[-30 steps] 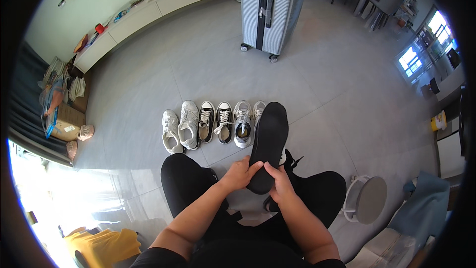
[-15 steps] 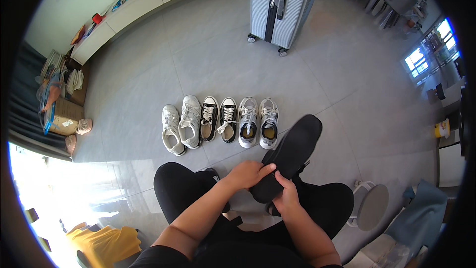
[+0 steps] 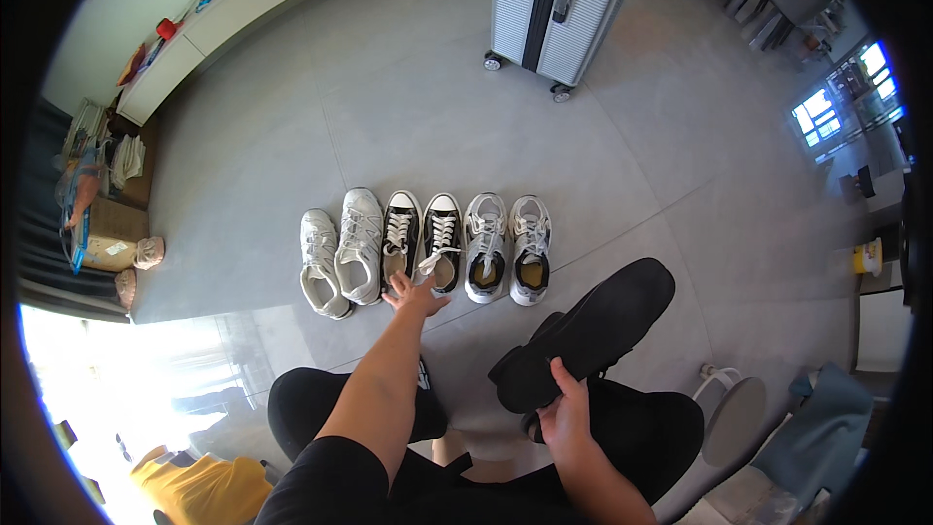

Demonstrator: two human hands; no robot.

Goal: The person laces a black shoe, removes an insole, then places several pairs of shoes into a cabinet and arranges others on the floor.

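My right hand [image 3: 565, 408] grips a black shoe [image 3: 607, 321] over my right knee. Its flat dark sole faces up, its toe points to the far right, and a bit of lace shows beneath. More black shows along its far edge; I cannot tell whether that is a second shoe. My left hand [image 3: 416, 297] reaches forward with spread fingers and nothing in it. It hovers at the heel ends of the black canvas sneakers, the left one [image 3: 399, 233] and the right one [image 3: 442, 233], both white-laced. Whether the fingertips touch them I cannot tell.
White sneakers [image 3: 360, 243] stand left of the canvas pair, silver-grey running shoes [image 3: 485, 243] right of it, all in one row on the grey tiles. Beyond stands a silver suitcase [image 3: 544, 19]. A cardboard box [image 3: 112, 233] lies far left, a round stool [image 3: 736, 420] at right.
My left hand has let go of the black shoe and moved forward to the canvas sneakers. My right hand keeps the shoe, now shifted right and tilted more sideways. The view has shifted slightly.
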